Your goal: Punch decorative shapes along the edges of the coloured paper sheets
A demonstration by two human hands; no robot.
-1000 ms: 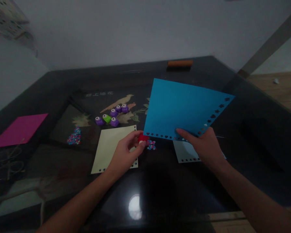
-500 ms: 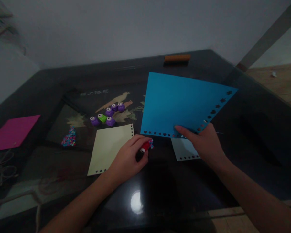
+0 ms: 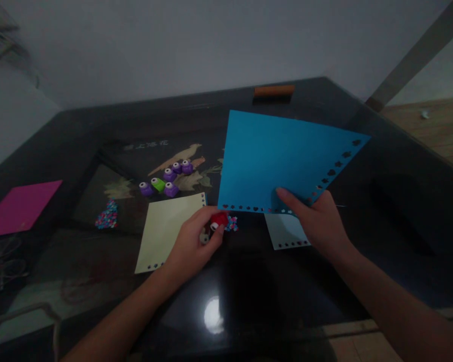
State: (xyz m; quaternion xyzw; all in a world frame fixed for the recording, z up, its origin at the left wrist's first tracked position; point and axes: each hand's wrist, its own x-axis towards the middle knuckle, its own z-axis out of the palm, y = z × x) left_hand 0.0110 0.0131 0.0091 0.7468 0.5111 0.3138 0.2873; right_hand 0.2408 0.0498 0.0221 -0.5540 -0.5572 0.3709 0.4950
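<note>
Over the tabletop point(image 3: 272, 291), pinching 1 blue sheet point(image 3: 283, 161) in right hand point(image 3: 320, 221), curling left hand point(image 3: 192, 239) around red punch point(image 3: 219, 219) just shifted, apparently regripping.

The blue paper point(image 3: 275, 156) is held up at a tilt over the middle of the surface point(image 3: 264, 286), well in from its corners, with small hearts and stars cut along its near and right margins. The small red punch point(image 3: 220, 219), white at one end, is just beside the paper's near left corner
</note>
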